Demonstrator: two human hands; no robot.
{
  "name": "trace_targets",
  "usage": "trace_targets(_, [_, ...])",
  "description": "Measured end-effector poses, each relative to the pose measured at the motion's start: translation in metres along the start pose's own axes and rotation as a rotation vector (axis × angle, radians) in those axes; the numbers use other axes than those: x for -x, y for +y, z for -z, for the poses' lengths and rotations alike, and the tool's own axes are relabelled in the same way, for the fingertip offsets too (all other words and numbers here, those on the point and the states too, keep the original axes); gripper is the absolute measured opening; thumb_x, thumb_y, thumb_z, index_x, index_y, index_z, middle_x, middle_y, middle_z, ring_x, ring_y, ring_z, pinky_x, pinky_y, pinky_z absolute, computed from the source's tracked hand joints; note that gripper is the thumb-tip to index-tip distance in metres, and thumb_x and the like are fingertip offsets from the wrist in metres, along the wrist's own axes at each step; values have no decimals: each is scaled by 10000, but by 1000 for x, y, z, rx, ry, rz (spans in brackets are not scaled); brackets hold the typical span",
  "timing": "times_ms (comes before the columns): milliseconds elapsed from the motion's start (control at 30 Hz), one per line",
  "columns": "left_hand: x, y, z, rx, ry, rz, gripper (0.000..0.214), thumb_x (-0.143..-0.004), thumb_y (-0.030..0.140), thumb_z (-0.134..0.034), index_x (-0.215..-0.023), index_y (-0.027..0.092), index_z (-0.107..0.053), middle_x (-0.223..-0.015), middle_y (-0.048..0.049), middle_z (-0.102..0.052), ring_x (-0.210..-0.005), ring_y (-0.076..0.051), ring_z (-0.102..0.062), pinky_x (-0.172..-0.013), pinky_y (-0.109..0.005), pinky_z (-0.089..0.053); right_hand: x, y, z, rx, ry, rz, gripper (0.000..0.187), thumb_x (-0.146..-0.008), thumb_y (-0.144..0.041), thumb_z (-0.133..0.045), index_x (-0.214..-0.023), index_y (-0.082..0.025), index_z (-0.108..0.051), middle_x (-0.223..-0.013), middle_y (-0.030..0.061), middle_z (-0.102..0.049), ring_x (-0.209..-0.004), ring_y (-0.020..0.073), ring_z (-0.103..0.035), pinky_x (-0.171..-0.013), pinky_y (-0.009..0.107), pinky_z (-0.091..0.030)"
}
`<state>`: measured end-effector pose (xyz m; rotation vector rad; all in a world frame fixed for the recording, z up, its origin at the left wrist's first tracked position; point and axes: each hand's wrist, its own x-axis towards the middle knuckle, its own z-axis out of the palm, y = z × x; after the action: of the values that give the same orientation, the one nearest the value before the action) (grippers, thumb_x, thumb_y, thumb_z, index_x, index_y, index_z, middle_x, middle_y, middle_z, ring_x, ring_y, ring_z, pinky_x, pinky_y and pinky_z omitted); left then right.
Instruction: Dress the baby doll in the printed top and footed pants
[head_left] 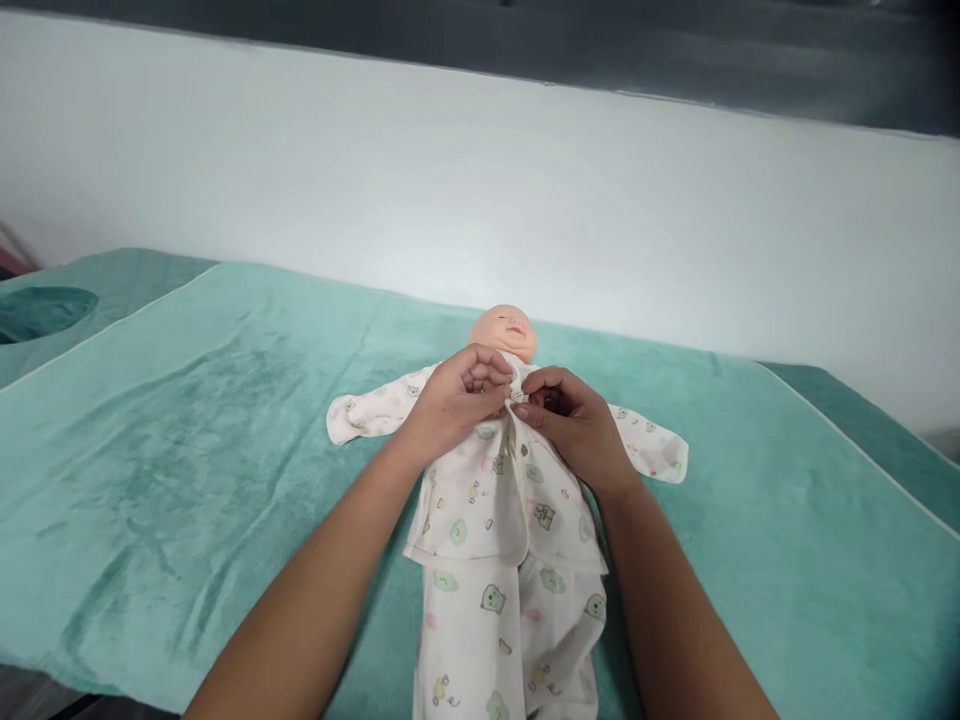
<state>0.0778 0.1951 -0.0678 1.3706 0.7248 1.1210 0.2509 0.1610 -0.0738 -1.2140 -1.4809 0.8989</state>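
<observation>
A baby doll [504, 328] lies on its back, dressed in a white printed jacket [469, 500] and matching trousers [472, 640]. Its sleeves stretch out to both sides. At the neck of the jacket, my left hand [461, 395] pinches the front edge between thumb and fingers. Opposite it, my right hand [570, 415] pinches the other front edge. A small pale button [517, 396] shows between my fingertips. Below my hands the two jacket fronts hang slightly apart, down to the hem. My fingers partly hide the collar.
A turquoise cover [225, 450] with some creases lies under the doll. Behind it rises a white wall [450, 180] with a dark band along the top. At the far left the cover has a darker round hole [45, 312].
</observation>
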Motion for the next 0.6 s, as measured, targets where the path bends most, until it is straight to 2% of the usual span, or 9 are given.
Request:
trace_targets(133, [0,1,0,55,-49,11,129,-769,237,-674,-871,204,-602,-770,23,-598,-623,-75,-534,-581,-188,-437,1,-3,0,-1,-30,7,190,-789,-390,-714,-851,-237,-621,-739,-26,-492,-679,140,-437,-635,276,-361])
trace_targets(233, [-1,0,0,34,-80,1,116,-781,230,-667,-877,197,-613,-756,21,-587,-644,-79,-541,-607,-193,-445,1,-4,-1,10,-45,20,172,-858,-390,-639,-821,-224,-612,-752,-20,-500,-708,140,-442,-657,274,-359])
trace_targets(367, [0,3,6,-35,-114,13,131,-795,256,-668,-904,199,-622,-720,21,-583,-631,-88,-544,-593,-203,-440,1,-7,3,51,-62,72,145,-880,-354,-611,-834,-217,-618,-813,-3,-555,-784,156,-488,-718,283,-389])
trace_targets(467, [3,13,15,-110,-160,47,123,-807,292,-666,-872,197,-623,-686,18,-596,-580,-92,-536,-552,-211,-431,8,-18,9,183,-38,66,221,-878,-394,-612,-756,-212,-584,-730,-12,-544,-694,143,-476,-632,276,-377])
trace_targets(533, [6,20,22,-188,-253,79,113,-814,304,-656,-852,198,-641,-652,16,-606,-550,-100,-541,-531,-220,-428,16,-29,11,317,-88,16,310,-862,-443,-623,-675,-210,-539,-620,-28,-485,-586,123,-414,-531,268,-321])
trace_targets(600, [9,28,26,-311,-406,103,98,-810,279,-644,-860,205,-684,-656,3,-639,-580,-124,-582,-538,-230,-436,24,-40,11,460,-193,-39,368,-829,-473,-651,-619,-208,-505,-558,-33,-457,-530,114,-374,-474,268,-272])
